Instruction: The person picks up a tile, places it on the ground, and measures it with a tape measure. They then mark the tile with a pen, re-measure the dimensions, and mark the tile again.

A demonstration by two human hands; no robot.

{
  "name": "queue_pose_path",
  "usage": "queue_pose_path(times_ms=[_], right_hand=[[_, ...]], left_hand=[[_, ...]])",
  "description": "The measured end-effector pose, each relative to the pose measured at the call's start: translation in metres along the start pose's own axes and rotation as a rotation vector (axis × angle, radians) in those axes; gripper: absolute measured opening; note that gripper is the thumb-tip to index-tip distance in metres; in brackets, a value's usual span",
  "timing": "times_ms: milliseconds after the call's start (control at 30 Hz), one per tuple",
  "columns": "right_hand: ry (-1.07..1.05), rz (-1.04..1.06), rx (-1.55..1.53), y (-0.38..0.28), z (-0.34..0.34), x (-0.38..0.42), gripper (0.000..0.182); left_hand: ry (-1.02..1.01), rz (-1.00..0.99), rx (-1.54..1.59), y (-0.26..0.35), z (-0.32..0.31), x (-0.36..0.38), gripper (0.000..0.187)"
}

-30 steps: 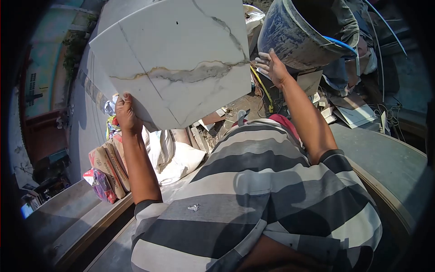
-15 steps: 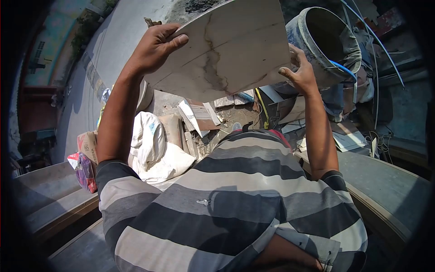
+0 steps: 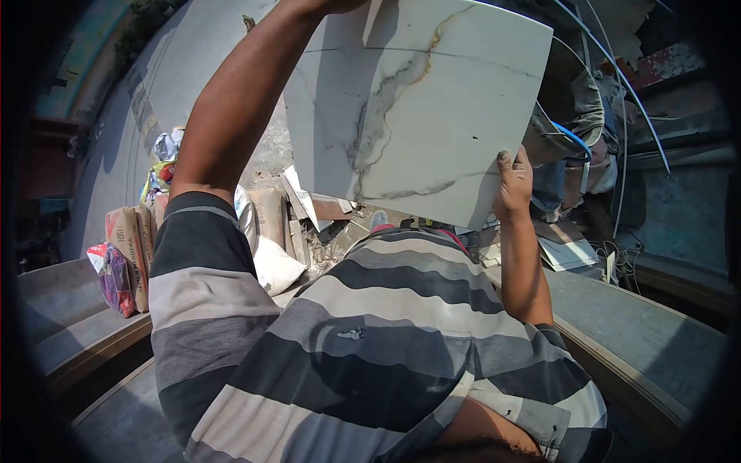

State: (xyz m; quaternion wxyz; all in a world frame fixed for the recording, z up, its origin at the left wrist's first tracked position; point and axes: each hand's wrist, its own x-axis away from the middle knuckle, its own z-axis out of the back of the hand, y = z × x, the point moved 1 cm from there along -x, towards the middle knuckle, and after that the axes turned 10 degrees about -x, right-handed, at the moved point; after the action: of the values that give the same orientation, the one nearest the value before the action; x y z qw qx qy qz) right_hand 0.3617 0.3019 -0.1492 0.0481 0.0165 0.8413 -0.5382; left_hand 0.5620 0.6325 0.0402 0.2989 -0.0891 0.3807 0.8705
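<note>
The tile (image 3: 444, 116) slants, veined face toward the camera, long axis unclear.

Strong sunlight casts crisp shadows on the shirt (image 3: 378, 347); fisheye edges blacken.

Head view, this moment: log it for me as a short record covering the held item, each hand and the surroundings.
Held item: pale tile with grey and brown veining
Right hand: grips the tile's right edge, thumb on the veined face
Left hand: mostly cut off at the picture's top; grip unclear
Beyond the tile's right edge: bucket, partly hidden
Picture left: printed brown bags
Near left sleeve: white sack
Clothing: striped shirt
</note>
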Motion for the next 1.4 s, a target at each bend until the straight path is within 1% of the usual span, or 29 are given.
queue_pose_path(times_ms=[33, 100, 167, 233, 267, 300, 333, 400, 433, 500, 533, 567, 600, 633, 700, 800, 833, 900, 967, 1033, 1133, 1167, 1200, 1233, 1267, 1300, 1333, 1367, 1400], right_hand=[[0.061, -0.045, -0.069, 0.006, 0.004, 0.002, 0.044], [0.108, -0.064, -0.083, 0.013, 0.011, 0.006, 0.043], [0.209, -0.082, -0.157, 0.012, 0.008, 0.005, 0.039], [0.246, -0.104, -0.156, 0.017, 0.015, 0.005, 0.039], [0.268, -0.129, -0.155, 0.021, 0.02, 0.003, 0.039], [0.281, -0.126, -0.16, 0.027, 0.025, 0.002, 0.035], [0.291, -0.129, -0.154, 0.033, 0.029, 0.0, 0.035], [0.287, -0.167, -0.105, 0.045, 0.047, -0.006, 0.031], [0.279, -0.203, -0.032, 0.052, 0.057, -0.009, 0.03], [0.292, -0.272, -0.022, 0.062, 0.073, -0.02, 0.031], [0.303, -0.335, -0.024, 0.069, 0.078, -0.019, 0.033], [0.307, -0.399, 0.025, 0.066, 0.074, -0.02, 0.04], [0.307, -0.412, 0.017, 0.07, 0.074, -0.021, 0.04], [0.329, -0.476, 0.021, 0.074, 0.076, -0.023, 0.04], [0.359, -0.536, 0.021, 0.076, 0.074, -0.023, 0.04], [0.39, -0.64, 0.034, 0.085, 0.068, -0.018, 0.037], [0.367, -0.663, 0.107, 0.087, 0.069, -0.017, 0.037], [0.404, -0.694, 0.096, 0.089, 0.064, -0.01, 0.038], [0.457, -0.784, 0.117, 0.091, 0.056, -0.001, 0.038], [0.52, -0.775, 0.049, 0.094, 0.049, 0.014, 0.037], [0.578, -0.806, -0.148, 0.098, 0.041, 0.032, 0.033], [0.615, -0.774, -0.2, 0.1, 0.039, 0.04, 0.036], [0.654, -0.794, -0.134, 0.127, 0.059, 0.049, 0.034], [0.666, -0.747, -0.069, 0.108, 0.044, 0.057, 0.038], [0.752, -0.787, 0.03, 0.119, 0.047, 0.065, 0.042], [0.774, -0.772, 0.02, 0.133, 0.051, 0.074, 0.043], [0.82, -0.75, 0.08, 0.152, 0.054, 0.081, 0.041], [0.793, -0.821, 0.113, 0.132, 0.042, 0.092, 0.043], [0.814, -0.834, 0.016, 0.126, 0.038, 0.098, 0.045]], left_hand=[[0.188, 0.065, -0.036, -0.028, -0.001, 0.012, 0.059], [0.381, 0.224, -0.015, -0.081, -0.007, 0.052, 0.063], [0.329, 0.443, 0.151, -0.123, -0.029, 0.118, 0.066], [0.14, 0.863, 0.28, -0.097, -0.063, 0.171, 0.088], [0.03, 0.998, 0.459, -0.125, -0.098, 0.197, 0.101], [-0.175, 1.036, 0.677, -0.126, -0.122, 0.212, 0.097], [-0.016, 1.14, 0.394, -0.109, -0.143, 0.219, 0.084], [0.062, 1.202, 0.673, -0.124, -0.165, 0.227, 0.064], [0.051, 1.213, 0.681, -0.126, -0.172, 0.232, 0.064], [0.001, 1.184, 0.626, -0.114, -0.169, 0.238, 0.048], [0.001, 1.202, 0.625, -0.108, -0.164, 0.243, 0.048], [-0.031, 1.172, 0.647, -0.102, -0.157, 0.246, 0.044], [-0.062, 1.136, 0.667, -0.098, -0.153, 0.25, 0.04], [-0.067, 1.145, 0.661, -0.096, -0.152, 0.256, 0.04], [0.016, 1.159, 0.862, -0.091, -0.154, 0.264, 0.039], [0.05, 1.224, 0.883, -0.089, -0.16, 0.277, 0.04], [0.022, 1.217, 0.878, -0.089, -0.161, 0.282, 0.04], [-0.004, 1.315, 0.869, -0.092, -0.163, 0.289, 0.042], [-0.085, 1.288, 0.889, -0.106, -0.165, 0.295, 0.043], [-0.156, 1.239, 0.908, -0.115, -0.159, 0.295, 0.043], [-0.25, 1.19, 0.779, -0.122, -0.149, 0.282, 0.043], [-0.285, 1.157, 0.758, -0.124, -0.146, 0.275, 0.043], [-0.353, 1.136, 0.824, -0.126, -0.144, 0.268, 0.043], [-0.335, 1.15, 0.716, -0.117, -0.142, 0.254, 0.042], [-0.407, 1.13, 0.696, -0.14, -0.143, 0.255, 0.043], [-0.469, 1.07, 0.645, -0.149, -0.142, 0.248, 0.045], [-0.506, 1.076, 0.595, -0.156, -0.141, 0.242, 0.046], [-0.446, 0.942, 0.387, -0.226, -0.15, 0.254, 0.044], [-0.515, 0.957, 0.391, -0.221, -0.145, 0.242, 0.042]])
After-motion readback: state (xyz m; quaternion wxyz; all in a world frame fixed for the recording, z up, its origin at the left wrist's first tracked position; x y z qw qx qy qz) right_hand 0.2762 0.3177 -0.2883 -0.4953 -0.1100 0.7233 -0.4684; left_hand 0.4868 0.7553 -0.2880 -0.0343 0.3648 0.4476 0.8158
